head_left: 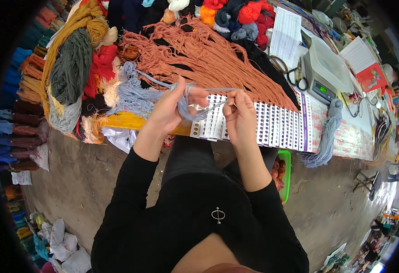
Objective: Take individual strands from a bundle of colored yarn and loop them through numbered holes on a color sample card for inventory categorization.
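Observation:
Light blue yarn (183,105) loops around the fingers of my left hand (165,111), whose thumb points up. Between my two hands the strands are stretched above white cards (272,123) with rows of holes. My right hand (241,116) pinches the strands between thumb and fingers. From the left hand the yarn trails back to a loose light blue pile (133,96) on the table. Just beyond lies a wide spread of salmon-orange yarn (208,57) on black cloth.
Scissors (298,79) lie beside a digital scale (323,82) at the right. A light blue hank (329,132) hangs over the table's front edge. Dark grey-green yarn (72,66) is heaped at the left. A green basket (285,175) stands below the table.

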